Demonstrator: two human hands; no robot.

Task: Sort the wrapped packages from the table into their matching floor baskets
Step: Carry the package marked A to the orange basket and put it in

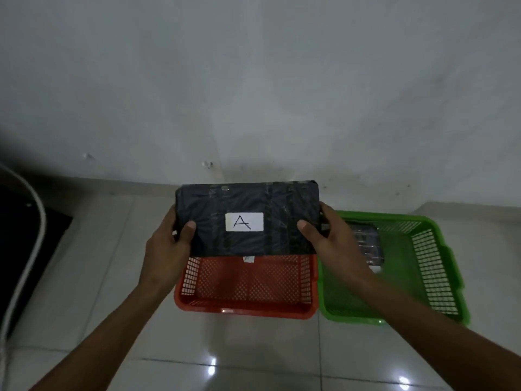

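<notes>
Head view: black plastic-wrapped package [248, 218], flat, rectangular, glossy with clear tape, held in the air above the red basket [245, 286]. White label [244, 221] at centre, handwritten "A". Left hand [169, 244] at 9 o'clock and right hand [327, 238] at 3 o'clock, each clamped on an edge, thumbs on top. Green basket [423, 266] touching the red one at 3 o'clock, another wrapped package [366, 244] inside.

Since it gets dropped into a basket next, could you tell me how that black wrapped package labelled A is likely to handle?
The black plastic-wrapped package probably stays fairly stiff: held only at its ends by the left hand and right hand, it shows no sag. Its glossy taped wrap may be slippery. Flat, it should not roll.
</notes>
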